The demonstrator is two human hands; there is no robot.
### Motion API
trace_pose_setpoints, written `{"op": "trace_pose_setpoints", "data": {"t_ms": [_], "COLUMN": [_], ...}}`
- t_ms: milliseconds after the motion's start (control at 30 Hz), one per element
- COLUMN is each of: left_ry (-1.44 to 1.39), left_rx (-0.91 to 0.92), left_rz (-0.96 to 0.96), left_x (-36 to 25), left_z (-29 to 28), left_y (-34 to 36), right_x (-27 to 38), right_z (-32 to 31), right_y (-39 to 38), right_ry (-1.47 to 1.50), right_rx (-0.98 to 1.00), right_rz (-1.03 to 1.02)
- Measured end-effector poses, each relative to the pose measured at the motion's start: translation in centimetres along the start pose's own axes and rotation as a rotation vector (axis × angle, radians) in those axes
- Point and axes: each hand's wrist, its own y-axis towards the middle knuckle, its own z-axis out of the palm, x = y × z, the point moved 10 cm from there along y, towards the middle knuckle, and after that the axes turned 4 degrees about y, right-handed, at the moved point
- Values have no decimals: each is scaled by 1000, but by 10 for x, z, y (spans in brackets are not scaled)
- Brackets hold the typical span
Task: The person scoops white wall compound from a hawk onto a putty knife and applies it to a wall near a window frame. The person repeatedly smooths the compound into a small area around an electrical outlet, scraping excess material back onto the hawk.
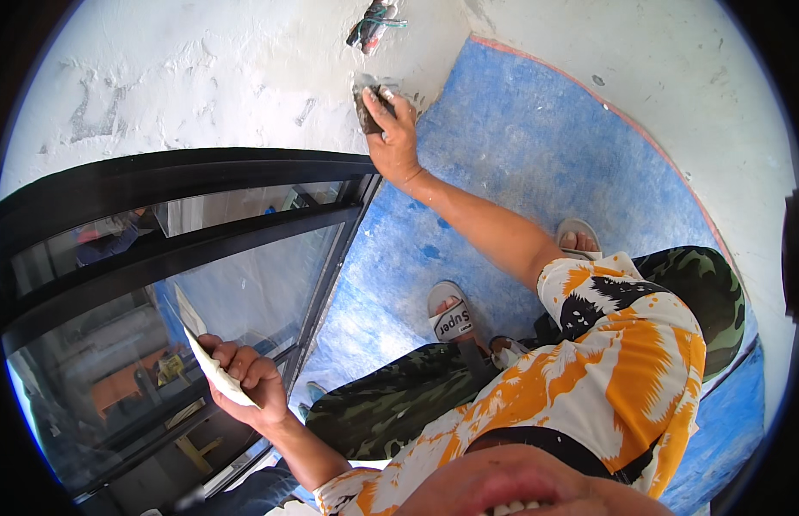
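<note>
At the wall, my right hand (395, 142) grips a putty knife (365, 105), its fingers spread over the dark, smeared blade. The blade lies against the white plastered wall (219, 77), just above the corner of a black window frame (245, 163). My left hand (245, 378) is closed around a thin, whitish flat board (208, 365), held tilted in front of the glass. Its edge is turned toward me, so I cannot tell what is on its far face. Beyond the knife, a bundle of wires (378, 27) comes out of a hole in the wall.
Blue sheeting (537, 129) covers the floor, with an orange-red edge along the right wall (675, 69). My feet in grey slide sandals (449, 314) stand on it. The window's glass panes (262, 275) fill the left side. A dark fixture (793, 258) sits at the far right.
</note>
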Motion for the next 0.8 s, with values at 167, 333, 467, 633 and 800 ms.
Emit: {"op": "trace_pose_setpoints", "data": {"t_ms": [167,333,467,633,800], "left_ry": [-51,260,194,565,712], "left_rx": [6,-499,-420,-488,-565], "left_rz": [-39,141,132,337,384], "left_x": [14,34,35,-10,-11], "left_z": [7,-24,-15,-8,-10], "left_y": [10,22,23,5,-3], "right_x": [17,187,248,252,277], "right_z": [-12,-40,-47,-41,-49], "right_y": [-44,-53,-30,12,-20], "right_ry": [432,902,600,264,149], "right_rx": [317,628,815,843,1040], "right_rz": [537,-43,-348,-604,-855]}}
